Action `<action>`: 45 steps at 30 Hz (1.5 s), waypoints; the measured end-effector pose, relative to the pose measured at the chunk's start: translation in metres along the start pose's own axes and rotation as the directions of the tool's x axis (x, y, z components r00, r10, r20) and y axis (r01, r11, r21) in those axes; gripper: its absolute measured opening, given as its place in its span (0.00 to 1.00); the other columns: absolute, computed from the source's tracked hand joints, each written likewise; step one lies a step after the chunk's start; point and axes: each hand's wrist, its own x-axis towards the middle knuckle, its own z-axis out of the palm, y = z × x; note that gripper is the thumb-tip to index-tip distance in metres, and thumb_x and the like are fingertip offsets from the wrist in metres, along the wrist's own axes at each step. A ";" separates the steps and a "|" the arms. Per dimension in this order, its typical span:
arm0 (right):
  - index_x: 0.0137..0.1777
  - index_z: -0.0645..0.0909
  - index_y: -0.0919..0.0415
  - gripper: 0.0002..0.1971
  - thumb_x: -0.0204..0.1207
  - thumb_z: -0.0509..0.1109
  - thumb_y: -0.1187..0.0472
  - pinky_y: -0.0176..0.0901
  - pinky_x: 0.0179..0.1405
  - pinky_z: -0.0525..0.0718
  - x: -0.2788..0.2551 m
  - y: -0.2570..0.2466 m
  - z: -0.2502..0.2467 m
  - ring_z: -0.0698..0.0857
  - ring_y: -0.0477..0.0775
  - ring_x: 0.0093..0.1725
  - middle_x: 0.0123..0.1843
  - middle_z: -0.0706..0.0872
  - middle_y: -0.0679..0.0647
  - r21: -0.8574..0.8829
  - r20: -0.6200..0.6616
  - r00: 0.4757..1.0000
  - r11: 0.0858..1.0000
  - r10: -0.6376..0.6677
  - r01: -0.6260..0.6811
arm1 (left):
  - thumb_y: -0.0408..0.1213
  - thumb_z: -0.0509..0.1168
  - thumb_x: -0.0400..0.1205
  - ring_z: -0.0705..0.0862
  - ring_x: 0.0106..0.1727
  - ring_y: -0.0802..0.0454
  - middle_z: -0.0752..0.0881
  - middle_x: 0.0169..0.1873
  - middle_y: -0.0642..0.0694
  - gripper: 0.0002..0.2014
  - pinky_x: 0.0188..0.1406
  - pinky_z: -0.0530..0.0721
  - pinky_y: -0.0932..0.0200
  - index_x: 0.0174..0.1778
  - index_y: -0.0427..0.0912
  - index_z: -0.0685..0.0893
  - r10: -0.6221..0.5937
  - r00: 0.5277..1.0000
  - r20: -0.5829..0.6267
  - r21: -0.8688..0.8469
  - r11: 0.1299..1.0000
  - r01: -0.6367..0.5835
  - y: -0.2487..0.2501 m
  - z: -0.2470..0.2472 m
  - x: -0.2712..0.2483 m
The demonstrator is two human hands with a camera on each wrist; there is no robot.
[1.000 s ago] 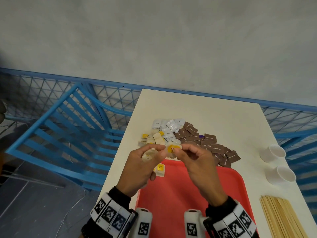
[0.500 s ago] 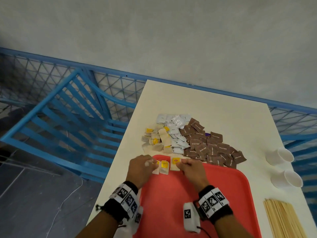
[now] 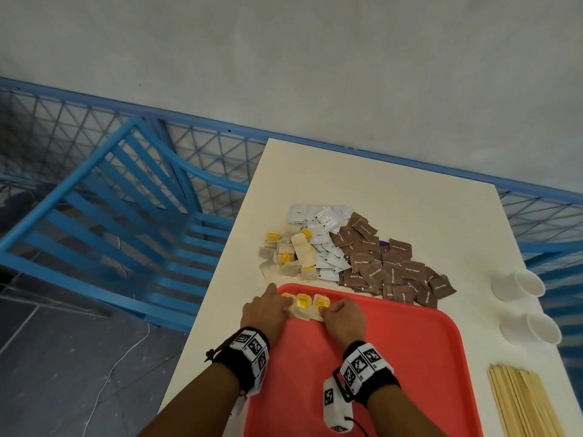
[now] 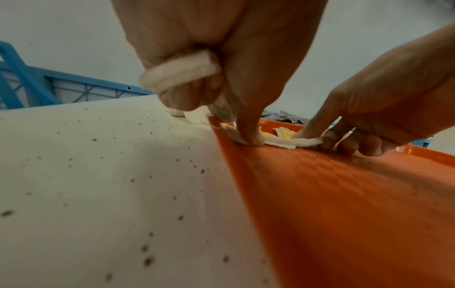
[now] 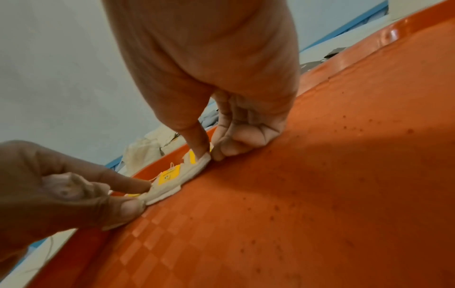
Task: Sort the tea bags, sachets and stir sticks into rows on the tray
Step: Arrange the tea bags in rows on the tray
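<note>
At the far left corner of the red tray (image 3: 410,357), low in the centre of the head view, you have three tea bags (image 3: 303,305) with yellow tags lying side by side in a row. Your left hand (image 3: 266,313) presses its forefinger on the leftmost bag while its curled fingers keep a spare tea bag (image 4: 181,71) tucked against the palm. Your right hand (image 3: 344,318) pinches the rightmost bag between thumb and forefinger. Above the tray on the desk (image 3: 394,190) lie the loose tea bags (image 3: 290,252), the white sachets (image 3: 321,234) and the brown sachets (image 3: 391,269). The stir sticks (image 3: 523,402) lie at lower right, below two white cups (image 3: 523,302).
</note>
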 end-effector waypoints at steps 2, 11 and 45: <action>0.39 0.77 0.58 0.10 0.74 0.76 0.57 0.43 0.40 0.74 -0.003 -0.002 -0.001 0.81 0.52 0.41 0.37 0.83 0.49 0.003 -0.012 1.000 1.000 -0.025 0.025 | 0.49 0.60 0.87 0.82 0.59 0.39 0.74 0.62 0.47 0.16 0.55 0.76 0.49 0.70 0.59 0.80 0.008 1.000 0.014 -0.027 1.000 -0.007 -0.001 -0.003 -0.002; 0.61 0.87 0.51 0.12 0.80 0.68 0.58 0.45 0.60 0.79 -0.014 0.016 0.005 0.77 0.53 0.59 0.56 0.79 0.50 -0.337 0.202 0.840 0.770 -0.503 0.542 | 0.51 0.56 0.89 0.82 0.58 0.43 0.74 0.64 0.49 0.16 0.54 0.76 0.50 0.71 0.60 0.80 0.008 1.000 -0.013 -0.019 1.000 -0.008 -0.014 0.006 -0.018; 0.49 0.90 0.48 0.07 0.78 0.74 0.63 0.29 0.41 0.77 -0.066 -0.030 -0.062 0.83 0.40 0.40 0.43 0.89 0.36 0.124 0.113 0.780 0.788 -0.615 0.603 | 0.67 0.54 0.83 0.69 0.18 0.56 0.77 0.30 0.44 0.34 0.14 0.66 0.67 0.61 0.40 0.89 0.138 0.941 0.310 -0.901 -0.272 0.337 0.005 -0.040 -0.066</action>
